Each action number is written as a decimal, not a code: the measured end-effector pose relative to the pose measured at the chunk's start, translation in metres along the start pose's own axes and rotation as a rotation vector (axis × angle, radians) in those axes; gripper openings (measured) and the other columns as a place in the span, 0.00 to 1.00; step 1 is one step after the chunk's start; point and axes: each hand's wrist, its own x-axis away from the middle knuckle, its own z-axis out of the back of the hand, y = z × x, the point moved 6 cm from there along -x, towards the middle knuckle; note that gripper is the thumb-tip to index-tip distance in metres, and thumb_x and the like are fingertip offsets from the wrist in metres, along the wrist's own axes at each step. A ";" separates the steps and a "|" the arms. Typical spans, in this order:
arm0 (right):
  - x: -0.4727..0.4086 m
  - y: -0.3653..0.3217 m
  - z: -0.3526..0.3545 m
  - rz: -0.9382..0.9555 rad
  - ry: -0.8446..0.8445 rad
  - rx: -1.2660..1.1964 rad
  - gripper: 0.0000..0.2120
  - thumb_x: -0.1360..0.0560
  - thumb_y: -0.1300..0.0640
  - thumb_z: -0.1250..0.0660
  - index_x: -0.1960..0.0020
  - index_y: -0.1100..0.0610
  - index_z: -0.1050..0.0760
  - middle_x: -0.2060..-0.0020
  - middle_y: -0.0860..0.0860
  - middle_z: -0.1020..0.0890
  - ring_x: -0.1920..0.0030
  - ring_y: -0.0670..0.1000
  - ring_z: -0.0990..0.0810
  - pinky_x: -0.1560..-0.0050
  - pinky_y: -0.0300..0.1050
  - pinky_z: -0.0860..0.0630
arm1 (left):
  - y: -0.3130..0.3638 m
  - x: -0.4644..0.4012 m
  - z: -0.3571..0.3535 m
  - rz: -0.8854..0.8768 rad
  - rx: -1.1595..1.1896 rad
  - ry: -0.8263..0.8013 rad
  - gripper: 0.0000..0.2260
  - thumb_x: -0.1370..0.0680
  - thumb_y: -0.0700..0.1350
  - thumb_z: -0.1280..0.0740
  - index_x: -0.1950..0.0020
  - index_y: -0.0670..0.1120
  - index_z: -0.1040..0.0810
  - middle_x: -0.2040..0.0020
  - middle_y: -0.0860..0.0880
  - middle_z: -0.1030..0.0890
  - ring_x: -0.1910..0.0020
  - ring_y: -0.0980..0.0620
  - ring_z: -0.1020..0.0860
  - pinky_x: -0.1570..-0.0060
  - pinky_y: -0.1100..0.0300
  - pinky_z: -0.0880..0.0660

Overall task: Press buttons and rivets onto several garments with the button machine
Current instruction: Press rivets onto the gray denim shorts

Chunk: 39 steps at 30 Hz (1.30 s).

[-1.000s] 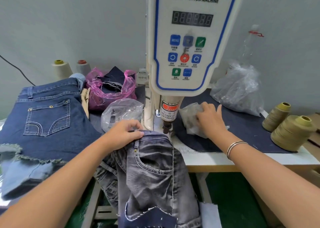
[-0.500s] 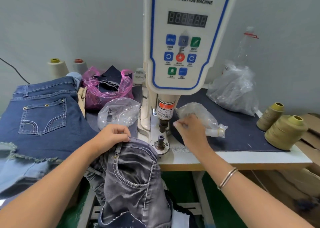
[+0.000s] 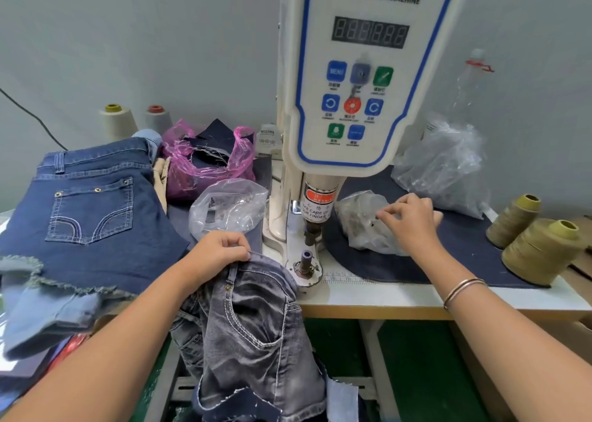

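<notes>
Since 0.5 s ago the right hand has gone from beside the press post back to the small clear bag on the dark cloth mat, right of the button machine. Fingers are curled, tips bunched at the bag's top; looks like a pinch on the plastic, but whether a button is between them can't be told. Thin bangle sits on that wrist.

Left hand hasn't shifted: fingers curled tight, gripping the waistband of the grey denim shorts, w/ the band's edge just beside the lower die on the machine base. Rest of the shorts hangs off the tabletop edge toward the person. Upper punch is above the die, apart from it, nothing between.

Left side: dark blue denim shorts lie flat, back pocket up, over lighter denim. Behind them a pink plastic bag w/ dark scraps; a 2nd clear bag near the machine's left. Two pale thread cones by the wall. Right: big crumpled clear bag, plastic bottle behind it, two olive thread cones at the tabletop's edge.
</notes>
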 end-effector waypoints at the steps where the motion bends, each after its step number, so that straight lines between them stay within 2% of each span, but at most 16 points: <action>1: -0.001 0.000 -0.001 0.014 0.005 0.018 0.07 0.25 0.48 0.32 0.56 0.49 0.16 0.55 0.44 0.28 0.44 0.51 0.35 0.51 0.44 0.47 | 0.000 0.000 0.000 0.000 0.001 0.000 0.07 0.32 0.42 0.31 0.70 0.49 0.21 0.70 0.51 0.21 0.70 0.56 0.24 0.61 0.61 0.29; 5: -0.003 0.000 -0.002 0.063 0.051 0.074 0.08 0.25 0.48 0.33 0.56 0.47 0.16 0.57 0.44 0.28 0.46 0.50 0.35 0.54 0.44 0.49 | -0.004 -0.001 0.002 0.001 -0.024 0.016 0.14 0.26 0.34 0.33 0.69 0.47 0.22 0.70 0.49 0.22 0.70 0.55 0.25 0.61 0.60 0.28; 10: 0.000 0.000 -0.006 0.059 0.020 0.142 0.10 0.23 0.49 0.36 0.54 0.49 0.17 0.53 0.46 0.27 0.44 0.51 0.35 0.52 0.45 0.47 | -0.004 -0.002 0.003 0.005 -0.024 0.013 0.15 0.25 0.34 0.33 0.69 0.47 0.21 0.70 0.49 0.22 0.70 0.55 0.25 0.62 0.61 0.29; 12: 0.007 -0.008 0.003 0.025 0.062 0.040 0.09 0.23 0.50 0.36 0.55 0.50 0.18 0.53 0.45 0.27 0.43 0.51 0.35 0.52 0.44 0.49 | -0.004 -0.003 0.004 0.008 -0.016 0.013 0.15 0.25 0.34 0.33 0.69 0.48 0.21 0.70 0.49 0.22 0.70 0.56 0.25 0.63 0.62 0.29; 15: 0.035 -0.032 0.014 -0.048 0.103 -0.233 0.09 0.24 0.48 0.35 0.63 0.44 0.24 0.55 0.42 0.28 0.44 0.49 0.35 0.52 0.43 0.49 | -0.006 -0.002 0.004 0.014 -0.014 0.002 0.15 0.25 0.35 0.33 0.69 0.48 0.21 0.70 0.50 0.22 0.71 0.57 0.25 0.64 0.64 0.29; 16: 0.048 -0.042 0.013 -0.067 0.059 -0.342 0.11 0.24 0.48 0.35 0.65 0.43 0.25 0.56 0.41 0.27 0.45 0.48 0.34 0.49 0.44 0.47 | -0.006 -0.002 0.003 0.013 -0.013 0.001 0.14 0.25 0.35 0.33 0.69 0.49 0.21 0.70 0.50 0.22 0.71 0.57 0.25 0.64 0.65 0.29; 18: 0.076 -0.063 0.000 -0.131 -0.115 -0.575 0.12 0.25 0.48 0.34 0.65 0.50 0.22 0.58 0.47 0.19 0.48 0.51 0.24 0.43 0.48 0.36 | -0.006 -0.001 0.004 0.012 -0.004 0.005 0.13 0.26 0.37 0.32 0.70 0.49 0.21 0.70 0.50 0.22 0.70 0.57 0.25 0.65 0.66 0.29; 19: 0.088 -0.073 -0.008 -0.183 -0.224 -0.675 0.12 0.26 0.48 0.33 0.63 0.54 0.20 0.60 0.49 0.17 0.52 0.50 0.21 0.45 0.48 0.31 | -0.005 -0.002 0.004 0.010 0.000 0.006 0.13 0.26 0.38 0.32 0.70 0.49 0.21 0.70 0.50 0.22 0.70 0.57 0.25 0.65 0.66 0.29; 21: 0.108 -0.088 -0.027 -0.312 -0.428 -0.883 0.09 0.26 0.51 0.32 0.61 0.54 0.18 0.62 0.45 0.15 0.57 0.41 0.18 0.52 0.41 0.29 | -0.006 -0.002 0.005 0.012 -0.003 0.012 0.14 0.25 0.36 0.33 0.70 0.49 0.22 0.70 0.50 0.22 0.70 0.57 0.25 0.65 0.67 0.30; 22: 0.114 -0.092 -0.037 -0.375 -0.481 -0.961 0.07 0.25 0.52 0.32 0.58 0.54 0.17 0.60 0.45 0.15 0.55 0.41 0.19 0.51 0.41 0.29 | -0.007 -0.002 0.005 0.010 -0.012 0.017 0.15 0.25 0.35 0.33 0.70 0.49 0.22 0.70 0.51 0.22 0.70 0.57 0.26 0.66 0.68 0.30; 25: 0.119 -0.093 -0.050 -0.535 -0.519 -1.048 0.10 0.26 0.53 0.31 0.49 0.58 0.18 0.48 0.52 0.17 0.44 0.52 0.23 0.39 0.49 0.30 | -0.008 -0.002 0.004 0.010 -0.026 0.029 0.16 0.25 0.36 0.33 0.71 0.50 0.22 0.71 0.52 0.22 0.71 0.58 0.25 0.66 0.68 0.30; 28: 0.122 -0.094 -0.054 -0.659 -0.564 -1.178 0.08 0.25 0.54 0.32 0.60 0.56 0.19 0.49 0.52 0.19 0.48 0.51 0.25 0.46 0.45 0.32 | -0.008 -0.003 0.006 0.019 -0.025 0.033 0.15 0.25 0.36 0.33 0.70 0.50 0.22 0.70 0.52 0.22 0.70 0.58 0.25 0.64 0.65 0.30; 31: 0.123 -0.096 -0.055 -0.743 -0.615 -1.235 0.08 0.25 0.53 0.32 0.59 0.56 0.20 0.43 0.55 0.22 0.41 0.55 0.27 0.43 0.48 0.33 | -0.009 -0.003 0.006 0.018 -0.031 0.033 0.15 0.25 0.37 0.32 0.70 0.50 0.22 0.70 0.52 0.22 0.70 0.58 0.25 0.63 0.64 0.30; 33: 0.122 -0.097 -0.055 -0.775 -0.629 -1.269 0.07 0.24 0.54 0.33 0.57 0.56 0.21 0.43 0.54 0.22 0.41 0.54 0.27 0.42 0.47 0.32 | -0.010 -0.003 0.006 0.015 -0.029 0.035 0.15 0.25 0.37 0.32 0.70 0.50 0.22 0.70 0.52 0.22 0.70 0.57 0.25 0.63 0.64 0.30; 36: 0.123 -0.097 -0.054 -0.799 -0.648 -1.301 0.06 0.24 0.55 0.33 0.52 0.57 0.21 0.42 0.53 0.21 0.34 0.53 0.30 0.28 0.48 0.40 | -0.010 -0.003 0.005 0.017 -0.028 0.034 0.15 0.25 0.36 0.32 0.70 0.50 0.22 0.70 0.52 0.22 0.71 0.58 0.25 0.64 0.65 0.30; 39: 0.123 -0.097 -0.053 -0.839 -0.663 -1.343 0.06 0.25 0.56 0.32 0.51 0.58 0.21 0.46 0.52 0.20 0.32 0.54 0.31 0.27 0.52 0.40 | -0.010 -0.004 0.005 0.021 -0.016 0.027 0.15 0.25 0.37 0.33 0.70 0.50 0.22 0.70 0.51 0.22 0.70 0.57 0.25 0.64 0.65 0.30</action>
